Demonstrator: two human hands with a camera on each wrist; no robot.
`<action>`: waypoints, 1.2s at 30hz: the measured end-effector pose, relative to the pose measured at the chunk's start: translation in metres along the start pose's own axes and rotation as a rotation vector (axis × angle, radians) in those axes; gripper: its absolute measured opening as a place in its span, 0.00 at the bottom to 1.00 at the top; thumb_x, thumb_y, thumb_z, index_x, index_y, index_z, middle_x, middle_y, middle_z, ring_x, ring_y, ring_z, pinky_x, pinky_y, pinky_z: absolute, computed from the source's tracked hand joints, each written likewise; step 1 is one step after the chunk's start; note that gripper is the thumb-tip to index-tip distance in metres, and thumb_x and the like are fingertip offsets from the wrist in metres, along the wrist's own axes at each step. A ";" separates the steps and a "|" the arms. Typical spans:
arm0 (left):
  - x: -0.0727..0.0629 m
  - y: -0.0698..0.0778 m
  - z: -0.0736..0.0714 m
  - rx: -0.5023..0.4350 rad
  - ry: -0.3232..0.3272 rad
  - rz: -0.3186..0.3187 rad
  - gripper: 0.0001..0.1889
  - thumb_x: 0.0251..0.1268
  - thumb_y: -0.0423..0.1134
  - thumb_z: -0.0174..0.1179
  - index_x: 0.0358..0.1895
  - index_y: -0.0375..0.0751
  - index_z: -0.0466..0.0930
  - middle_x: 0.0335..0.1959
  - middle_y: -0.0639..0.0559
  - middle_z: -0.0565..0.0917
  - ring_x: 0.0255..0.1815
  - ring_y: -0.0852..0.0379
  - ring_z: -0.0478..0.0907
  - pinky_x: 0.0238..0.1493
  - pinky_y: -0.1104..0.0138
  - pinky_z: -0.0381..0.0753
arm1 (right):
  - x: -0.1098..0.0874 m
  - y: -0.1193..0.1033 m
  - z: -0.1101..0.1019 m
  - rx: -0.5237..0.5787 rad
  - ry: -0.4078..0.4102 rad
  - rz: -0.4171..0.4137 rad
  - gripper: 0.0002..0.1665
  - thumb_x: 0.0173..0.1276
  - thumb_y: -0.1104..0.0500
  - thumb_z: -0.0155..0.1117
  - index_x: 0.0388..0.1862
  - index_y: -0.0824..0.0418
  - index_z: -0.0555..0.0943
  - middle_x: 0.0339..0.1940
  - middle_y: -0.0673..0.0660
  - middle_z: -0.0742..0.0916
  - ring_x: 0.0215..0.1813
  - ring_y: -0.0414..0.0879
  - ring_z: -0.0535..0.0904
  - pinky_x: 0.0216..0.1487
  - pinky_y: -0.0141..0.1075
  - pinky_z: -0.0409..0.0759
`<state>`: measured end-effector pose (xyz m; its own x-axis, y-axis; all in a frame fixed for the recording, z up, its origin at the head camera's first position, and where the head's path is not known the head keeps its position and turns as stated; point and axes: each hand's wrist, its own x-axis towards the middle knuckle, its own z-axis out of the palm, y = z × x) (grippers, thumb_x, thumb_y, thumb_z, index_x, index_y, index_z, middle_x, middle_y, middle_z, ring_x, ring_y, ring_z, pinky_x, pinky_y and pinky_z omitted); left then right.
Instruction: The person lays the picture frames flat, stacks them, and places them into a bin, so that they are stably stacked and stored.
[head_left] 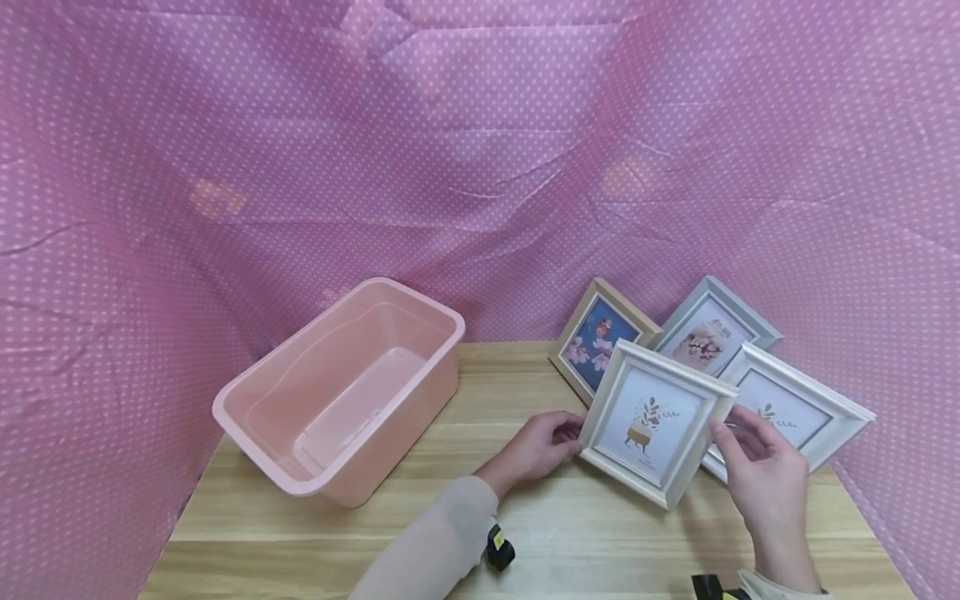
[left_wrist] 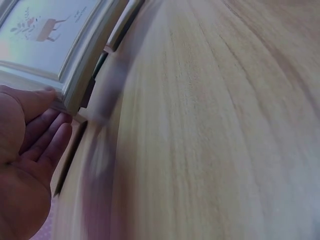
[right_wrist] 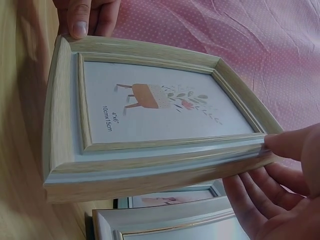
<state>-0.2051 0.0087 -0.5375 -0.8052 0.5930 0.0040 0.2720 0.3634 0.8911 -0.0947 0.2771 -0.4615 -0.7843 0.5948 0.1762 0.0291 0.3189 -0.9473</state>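
Pale picture frame (head_left: 654, 425) is held tilted above the desk (head_left: 577, 542), in front of three other frames. Left hand (head_left: 538, 450) has a narrow grip on its left lower corner, thumb on the front face, fingers behind. Right hand (head_left: 771, 483) pinches the opposite edge between thumb and fingers. Brown frame (head_left: 625, 308) leans behind left; grey frame (head_left: 742, 312) and white frame (head_left: 825, 396) lie behind right. Pink tub (head_left: 408, 442) stands well apart, at left.
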 end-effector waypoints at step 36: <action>-0.035 -0.001 -0.020 -0.087 0.042 -0.006 0.19 0.71 0.33 0.71 0.62 0.36 0.84 0.51 0.46 0.91 0.46 0.66 0.85 0.57 0.74 0.87 | -0.009 -0.023 0.019 -0.076 -0.036 0.009 0.24 0.78 0.65 0.68 0.70 0.68 0.81 0.52 0.49 0.91 0.42 0.17 0.81 0.51 0.10 0.79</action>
<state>-0.1876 -0.0269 -0.5298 -0.8287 0.5595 0.0155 0.2212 0.3019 0.9273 -0.1000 0.2506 -0.4465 -0.8054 0.5716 0.1571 0.0819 0.3698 -0.9255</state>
